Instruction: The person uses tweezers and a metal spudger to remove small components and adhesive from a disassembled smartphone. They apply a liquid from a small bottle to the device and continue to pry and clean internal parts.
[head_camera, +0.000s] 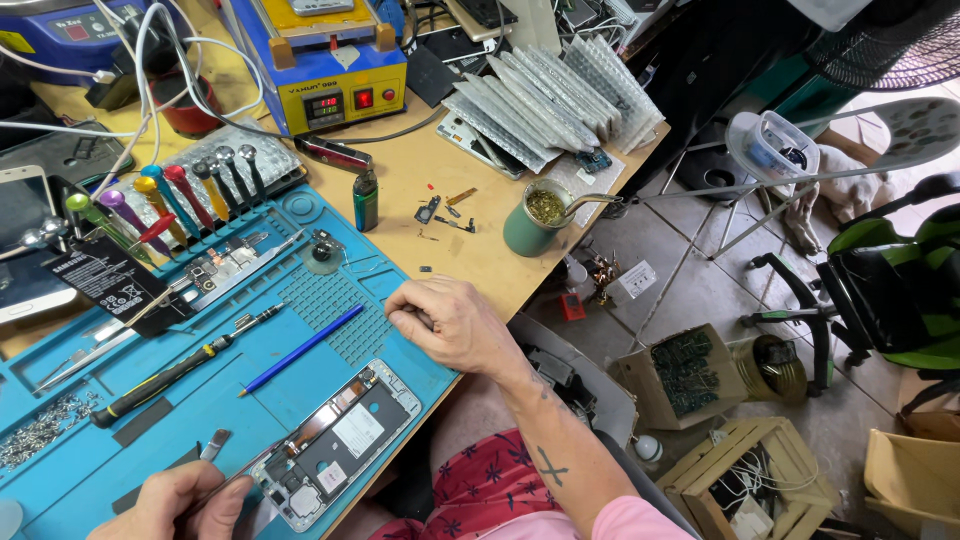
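Your counter (470, 215) was wooden and crowded, with a blue work mat (200, 400) covering its near left part; the mat's right edge ran close along the counter's near edge. At the far edge stood a blue and yellow heating machine (320, 70), and beside it, toward the far right corner, a fanned stack of bubble-wrapped parts (560, 95).

The opened phone frame (335, 443) lay on the mat at its near edge, slanted, its back off, showing a dark inner plate with pale labels and a silver rim. Your left hand (180, 505) sat at the frame's lower end, its grip closed on a thin metal tool (225, 490) whose tip met the frame; the hand was cut off by the bottom of the view, so I could not see the tool's whole length. Your right hand (450, 322) rested at the mat's right edge, fingers curled together; whether they pinched anything, I could not tell.

Between the hands the mat lay mostly open. A black-handled screwdriver (165, 375) and a blue pencil-like tool (300, 350) lay just beyond the frame. A green cup (535, 220) stood by the counter's right edge. Small loose parts (445, 210) were too tiny to name.
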